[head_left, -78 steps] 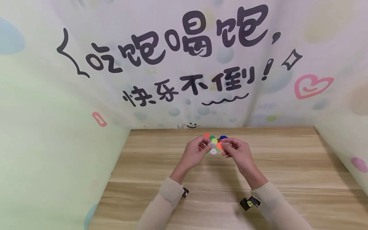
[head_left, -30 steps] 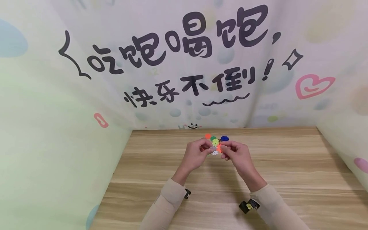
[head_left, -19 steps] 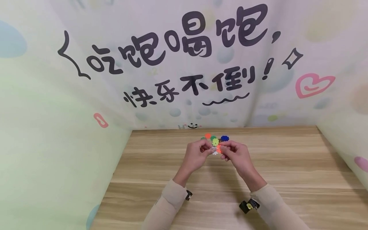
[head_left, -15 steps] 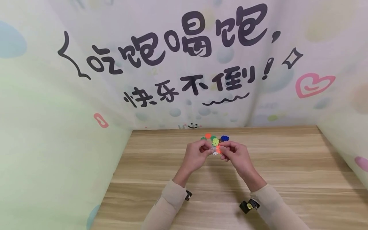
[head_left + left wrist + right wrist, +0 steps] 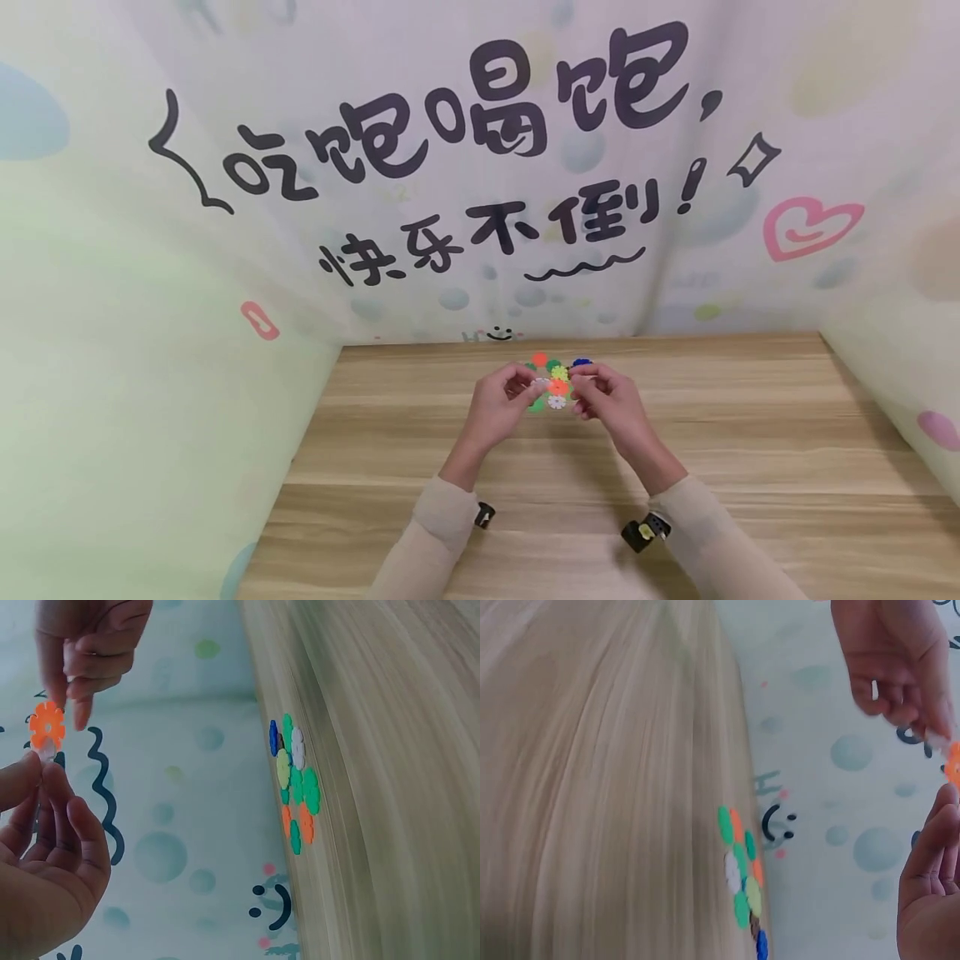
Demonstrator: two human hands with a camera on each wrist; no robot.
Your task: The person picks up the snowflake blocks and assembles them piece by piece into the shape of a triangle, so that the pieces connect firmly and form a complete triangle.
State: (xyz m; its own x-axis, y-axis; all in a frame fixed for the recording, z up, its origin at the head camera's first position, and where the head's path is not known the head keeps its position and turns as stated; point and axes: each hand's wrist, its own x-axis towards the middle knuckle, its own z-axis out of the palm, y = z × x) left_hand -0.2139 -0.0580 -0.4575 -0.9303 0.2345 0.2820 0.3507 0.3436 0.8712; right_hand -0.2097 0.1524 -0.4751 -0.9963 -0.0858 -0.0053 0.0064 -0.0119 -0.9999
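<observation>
My left hand (image 5: 497, 406) pinches a whitish, clear-looking snowflake building disc (image 5: 46, 750) between thumb and fingertips. Joined to its edge is an orange snowflake disc (image 5: 558, 387), notched around the rim with a small hole in the middle. My right hand (image 5: 611, 400) is close on the right side of the orange disc, its thumb and fingers parted. One right fingertip is right at the orange rim in the left wrist view. Both hands are raised above the tabletop, over a group of loose discs.
Several loose discs lie on the wooden table (image 5: 420, 442) near its back edge, among them an orange disc (image 5: 540, 359), a yellow-green disc (image 5: 559, 373), a blue disc (image 5: 582, 363), a white disc (image 5: 557, 402) and a green disc (image 5: 535, 406). A printed cloth wall (image 5: 495, 283) stands behind.
Earlier my right thumb and fingers pinched the orange disc against the whitish one. Now they have let go and drawn slightly right, while my left hand has shifted a little left with both discs.
</observation>
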